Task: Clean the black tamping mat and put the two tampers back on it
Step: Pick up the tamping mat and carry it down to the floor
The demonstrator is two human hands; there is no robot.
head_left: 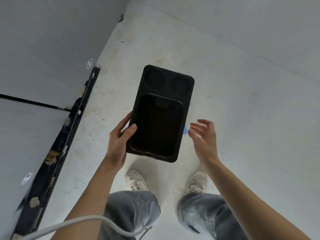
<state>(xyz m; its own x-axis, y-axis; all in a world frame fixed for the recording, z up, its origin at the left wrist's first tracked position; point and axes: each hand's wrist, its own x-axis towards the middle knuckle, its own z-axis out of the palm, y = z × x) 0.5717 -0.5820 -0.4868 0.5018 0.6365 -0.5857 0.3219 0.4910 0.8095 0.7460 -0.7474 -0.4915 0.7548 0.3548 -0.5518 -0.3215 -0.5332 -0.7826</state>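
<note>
While the black tamping mat (161, 115) is gripped at its left edge by the left hand (119, 139), the right hand (204, 135) is held spread and empty above a stained white floor (242, 101); grey cabinet fronts (43, 49) are seen at left.

Left hand (119, 135) gripping, thumb on top, right hand (204, 135) open, fingers curled

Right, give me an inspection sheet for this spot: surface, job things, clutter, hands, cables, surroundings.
Surface: pale floor, stained and speckled; no table in view.
Job's things: black mat held in the air, both round wells bare; tampers not seen.
Clutter: blue scrap showing past the mat's edge.
Hands: left hand grips the mat's edge; right hand open, apart from it.
Cables: white cord across the bottom.
Surroundings: grey cabinet doors, chipped black kickboard, white shoes.
</note>
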